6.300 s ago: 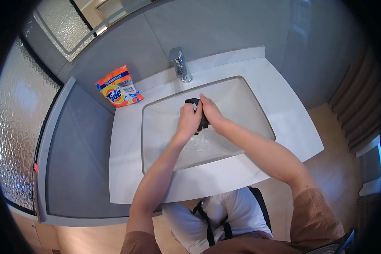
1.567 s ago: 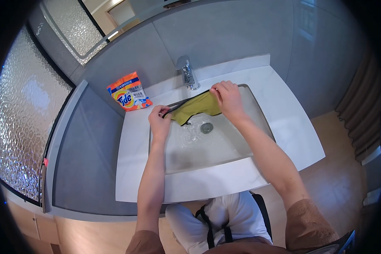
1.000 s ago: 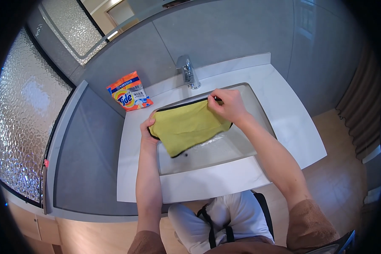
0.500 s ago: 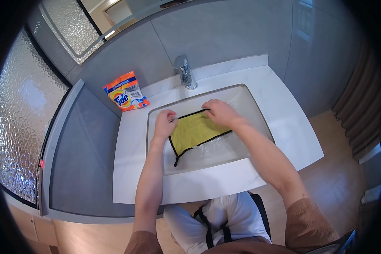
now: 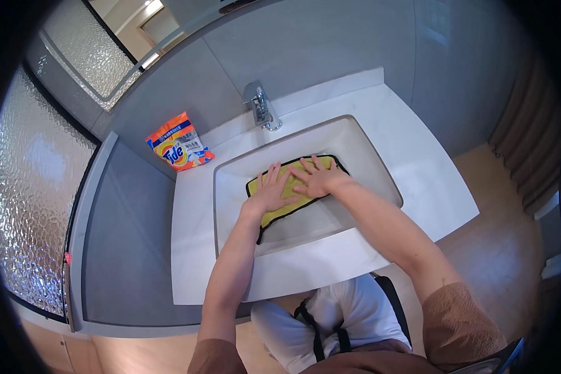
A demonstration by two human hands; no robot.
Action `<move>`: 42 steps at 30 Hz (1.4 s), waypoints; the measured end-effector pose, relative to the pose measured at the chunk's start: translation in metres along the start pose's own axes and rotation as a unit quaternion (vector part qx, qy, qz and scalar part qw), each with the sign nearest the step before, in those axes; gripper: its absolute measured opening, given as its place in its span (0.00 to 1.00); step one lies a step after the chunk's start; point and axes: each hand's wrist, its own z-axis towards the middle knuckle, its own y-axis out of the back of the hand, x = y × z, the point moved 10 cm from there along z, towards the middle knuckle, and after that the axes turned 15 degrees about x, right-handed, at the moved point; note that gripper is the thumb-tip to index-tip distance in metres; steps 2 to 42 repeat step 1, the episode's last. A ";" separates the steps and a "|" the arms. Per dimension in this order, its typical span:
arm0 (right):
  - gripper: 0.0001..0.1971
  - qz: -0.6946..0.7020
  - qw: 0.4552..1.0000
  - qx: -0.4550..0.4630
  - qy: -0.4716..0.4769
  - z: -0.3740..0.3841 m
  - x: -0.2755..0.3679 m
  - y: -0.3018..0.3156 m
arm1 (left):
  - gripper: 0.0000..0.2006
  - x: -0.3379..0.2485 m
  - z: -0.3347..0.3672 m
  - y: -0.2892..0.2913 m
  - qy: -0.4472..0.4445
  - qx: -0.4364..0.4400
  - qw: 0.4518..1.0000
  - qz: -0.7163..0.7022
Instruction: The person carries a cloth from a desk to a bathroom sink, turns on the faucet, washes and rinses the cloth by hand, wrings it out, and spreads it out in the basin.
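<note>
A yellow-green cloth [image 5: 283, 210] with a black border lies spread in the rectangular sink [image 5: 371, 163], a small black loop hanging off its near left corner. My left hand [image 5: 270, 192] rests flat on the cloth's left half, fingers spread and pointing away from me. On the right half, my right hand [image 5: 318, 179] lies palm down, its fingers also spread. The hands are close together, and they cover much of the cloth's middle.
A chrome faucet [image 5: 263, 107] stands behind the sink. An orange detergent bag [image 5: 179, 143] sits on the white countertop [image 5: 305, 271] at the back left. To the left is a textured glass panel [image 5: 34, 181]; a brown curtain [image 5: 525, 134] hangs at the right.
Both hands have let go of the cloth's far edge and now lie flat on it. The left hand moved right and nearer. The cloth lies lower in the basin.
</note>
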 end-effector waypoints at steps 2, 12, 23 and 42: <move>0.41 0.003 1.000 0.005 -0.021 0.002 -0.006 0.000 | 0.53 -0.002 0.000 0.000 -0.003 -0.009 1.000 -0.009; 0.41 0.003 1.000 0.005 -0.021 0.002 -0.006 0.000 | 0.53 -0.002 0.000 0.000 -0.003 -0.009 1.000 -0.009; 0.41 0.003 1.000 0.005 -0.021 0.002 -0.006 0.000 | 0.53 -0.002 0.000 0.000 -0.003 -0.009 1.000 -0.009; 0.41 0.003 1.000 0.005 -0.021 0.002 -0.006 0.000 | 0.53 -0.002 0.000 0.000 -0.003 -0.009 1.000 -0.009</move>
